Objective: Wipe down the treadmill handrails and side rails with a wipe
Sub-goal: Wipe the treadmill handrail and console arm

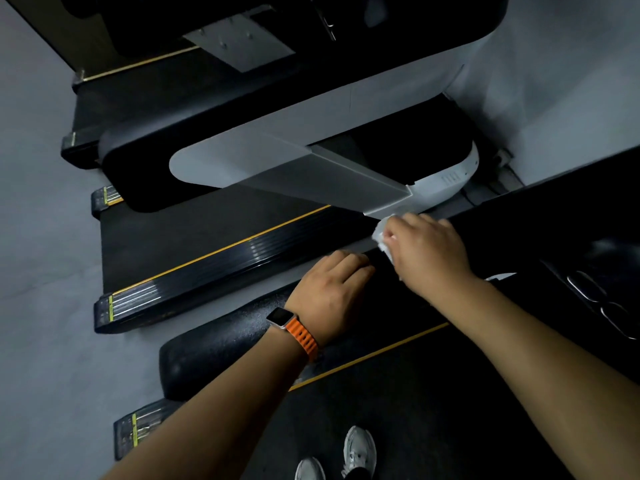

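Your wipe (380,237): white.
Handrail (225,348): matte black, with a fine pebbled grain.
Your watch strap (302,336): bright orange, ribbed across; the case on it is silver-grey.
Next treadmill's side rail (214,268): glossy black, ridged lengthwise, edged by 1 thin yellow line.
Upright (311,174): flat pale grey.
Floor (41,237): plain grey.
Your 2 shoes (360,448): white with grey panels.
Belt (450,427) under you: black.

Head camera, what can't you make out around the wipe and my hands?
All in the head view.
- Wipe: mostly hidden under the right hand; only a crumpled edge shows.
- Left hand fingertips: curled out of sight over the handrail.
- Console buttons: dark and blurred, unreadable.
- Shoes: cut off by the bottom edge.
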Tool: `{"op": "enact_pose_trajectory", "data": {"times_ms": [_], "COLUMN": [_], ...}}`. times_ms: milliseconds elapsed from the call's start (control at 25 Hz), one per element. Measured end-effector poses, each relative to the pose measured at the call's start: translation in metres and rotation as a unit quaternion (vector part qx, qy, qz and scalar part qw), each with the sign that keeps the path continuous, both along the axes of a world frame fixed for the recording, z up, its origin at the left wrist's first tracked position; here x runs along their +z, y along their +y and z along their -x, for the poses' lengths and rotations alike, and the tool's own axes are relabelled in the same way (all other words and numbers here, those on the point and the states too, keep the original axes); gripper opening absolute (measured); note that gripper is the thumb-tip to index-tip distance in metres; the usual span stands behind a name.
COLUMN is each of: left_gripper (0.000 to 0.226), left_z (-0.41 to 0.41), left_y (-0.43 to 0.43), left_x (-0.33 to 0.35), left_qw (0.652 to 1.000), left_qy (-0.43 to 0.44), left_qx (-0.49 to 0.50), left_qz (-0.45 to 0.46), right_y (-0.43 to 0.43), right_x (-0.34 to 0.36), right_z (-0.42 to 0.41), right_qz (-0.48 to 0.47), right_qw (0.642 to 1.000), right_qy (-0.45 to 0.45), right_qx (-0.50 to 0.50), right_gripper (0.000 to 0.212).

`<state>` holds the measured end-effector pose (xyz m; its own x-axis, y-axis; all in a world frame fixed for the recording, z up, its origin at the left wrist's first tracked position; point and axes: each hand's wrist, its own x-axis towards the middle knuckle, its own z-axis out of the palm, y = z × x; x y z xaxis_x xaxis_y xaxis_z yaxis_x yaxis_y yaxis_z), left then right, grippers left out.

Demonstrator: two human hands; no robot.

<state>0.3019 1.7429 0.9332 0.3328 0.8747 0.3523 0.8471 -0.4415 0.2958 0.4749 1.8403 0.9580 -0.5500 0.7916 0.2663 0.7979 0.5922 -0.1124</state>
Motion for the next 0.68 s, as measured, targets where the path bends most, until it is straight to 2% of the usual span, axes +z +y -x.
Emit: {"op": "enact_pose_trajectory", "data": {"times_ms": [80,240,360,680], "left_gripper": [0.033,0.035,0.031,0.034], "left_z": [-0.001,-0.002,-0.002,-0.002], "left_y": [0.0,-0.001,0.0,0.001], "left_x": [0.001,0.0,-0.001,-0.002], "left_qw": [1.0,1.0,1.0,1.0], "left_qy": [-0.007,-0.007,-0.007,0.001], "left_qx": [0.001,0.001,-0.006,-0.006], "left_qz": [0.002,0.005,0.005,0.005], "right_y": [-0.003,-0.002,-0.021,-0.044], "right_x": [-0.001,0.002,-0.006,-0.008], "right_z": [-0.003,-0.02,-0.023,-0.034], "right_qz": [-0.023,-0.036,-0.058,-0.056], "right_qw": [0.999,0.998,0.998,0.995], "right_qy": [-0.012,0.016,0.002,0.039], "right_qx": [0.036,-0.04,-0.01,-0.072], "right_gripper": [0.011,0.009,0.018,0.022]}}
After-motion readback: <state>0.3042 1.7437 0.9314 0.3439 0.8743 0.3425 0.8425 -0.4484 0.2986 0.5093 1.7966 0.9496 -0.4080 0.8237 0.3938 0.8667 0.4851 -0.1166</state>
